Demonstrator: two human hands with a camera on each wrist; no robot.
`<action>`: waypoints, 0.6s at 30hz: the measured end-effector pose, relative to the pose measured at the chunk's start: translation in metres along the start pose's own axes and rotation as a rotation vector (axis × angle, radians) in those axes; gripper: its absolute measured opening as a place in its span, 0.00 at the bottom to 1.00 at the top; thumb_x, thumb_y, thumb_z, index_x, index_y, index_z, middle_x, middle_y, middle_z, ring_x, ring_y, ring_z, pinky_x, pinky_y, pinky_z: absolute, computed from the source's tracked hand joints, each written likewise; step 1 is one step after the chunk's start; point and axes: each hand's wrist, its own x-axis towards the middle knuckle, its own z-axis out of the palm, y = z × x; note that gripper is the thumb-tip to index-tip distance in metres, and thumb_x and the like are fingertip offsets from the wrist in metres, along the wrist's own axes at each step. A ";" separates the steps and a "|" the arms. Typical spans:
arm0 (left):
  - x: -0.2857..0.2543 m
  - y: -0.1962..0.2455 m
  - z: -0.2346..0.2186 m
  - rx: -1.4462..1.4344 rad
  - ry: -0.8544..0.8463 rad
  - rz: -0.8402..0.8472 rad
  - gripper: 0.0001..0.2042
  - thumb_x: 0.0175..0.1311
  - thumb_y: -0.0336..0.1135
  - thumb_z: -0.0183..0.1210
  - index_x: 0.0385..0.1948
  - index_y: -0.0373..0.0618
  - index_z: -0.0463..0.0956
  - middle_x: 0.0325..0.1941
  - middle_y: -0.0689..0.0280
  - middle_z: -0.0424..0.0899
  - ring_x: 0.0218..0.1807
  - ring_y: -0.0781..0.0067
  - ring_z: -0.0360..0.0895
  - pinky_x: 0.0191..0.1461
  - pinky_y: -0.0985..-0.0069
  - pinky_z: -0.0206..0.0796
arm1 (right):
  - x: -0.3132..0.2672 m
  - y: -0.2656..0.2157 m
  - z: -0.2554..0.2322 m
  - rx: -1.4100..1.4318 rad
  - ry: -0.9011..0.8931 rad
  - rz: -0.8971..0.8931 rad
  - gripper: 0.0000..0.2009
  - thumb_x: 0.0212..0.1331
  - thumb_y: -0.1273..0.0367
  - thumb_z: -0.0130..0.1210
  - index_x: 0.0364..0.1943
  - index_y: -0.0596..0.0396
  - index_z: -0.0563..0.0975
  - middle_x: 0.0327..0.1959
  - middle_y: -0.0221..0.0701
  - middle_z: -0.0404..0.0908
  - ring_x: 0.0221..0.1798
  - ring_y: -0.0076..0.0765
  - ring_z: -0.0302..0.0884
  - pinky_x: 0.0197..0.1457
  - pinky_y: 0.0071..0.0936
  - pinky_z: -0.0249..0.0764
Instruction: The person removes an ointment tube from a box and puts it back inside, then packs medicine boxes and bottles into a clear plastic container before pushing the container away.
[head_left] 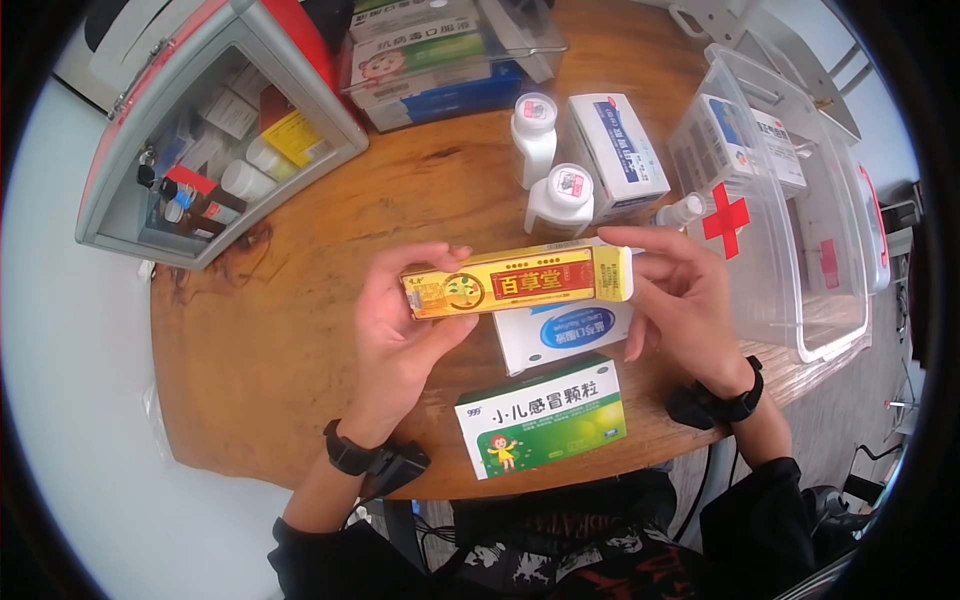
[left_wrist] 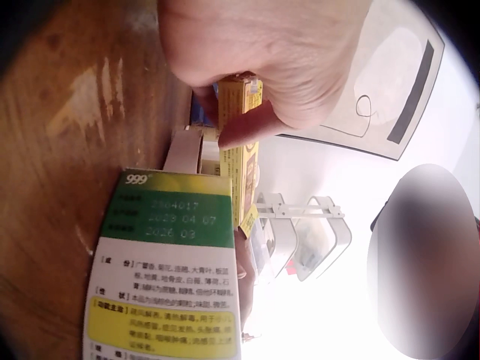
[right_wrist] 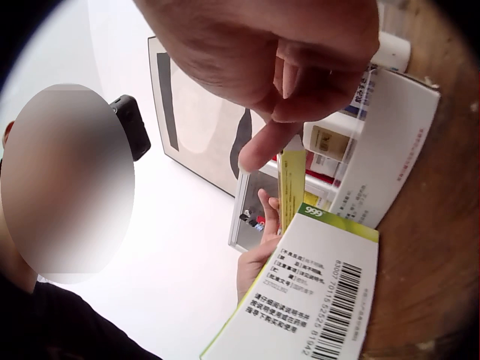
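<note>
A slim yellow and red medicine box [head_left: 520,285] is held level above the table between two hands. My left hand [head_left: 388,320] grips its left end, thumb below and fingers above. At the other end, my right hand [head_left: 692,300] pinches the box, forefinger along the top edge and thumb at the end. A yellow end flap [left_wrist: 249,223] stands out there in the left wrist view. Below lies a white and blue medicine box [head_left: 575,335], partly covered by the yellow one. Nearer my body is a green and white 999 medicine box [head_left: 545,420].
Two white bottles [head_left: 560,205] and a white and blue carton [head_left: 615,160] stand beyond my hands. On the right is a clear plastic bin [head_left: 790,325] with a red cross. A medicine cabinet [head_left: 230,40] stands at left, and a clear box [head_left: 520,40] of cartons behind.
</note>
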 end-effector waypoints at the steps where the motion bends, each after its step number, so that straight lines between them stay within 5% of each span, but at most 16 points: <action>1: 0.000 0.000 0.000 -0.001 -0.004 -0.004 0.30 0.58 0.10 0.63 0.63 0.41 0.69 0.56 0.62 0.76 0.73 0.62 0.72 0.75 0.67 0.68 | 0.000 0.000 0.000 0.002 0.009 -0.008 0.19 0.74 0.78 0.54 0.66 0.66 0.73 0.51 0.46 0.89 0.29 0.28 0.89 0.25 0.18 0.83; 18: 0.000 0.002 0.003 0.037 -0.028 -0.012 0.29 0.61 0.13 0.64 0.65 0.39 0.68 0.65 0.58 0.77 0.71 0.66 0.73 0.77 0.67 0.64 | 0.000 0.014 -0.003 -0.009 0.151 -0.061 0.20 0.73 0.75 0.59 0.66 0.64 0.74 0.50 0.45 0.90 0.22 0.23 0.86 0.17 0.11 0.67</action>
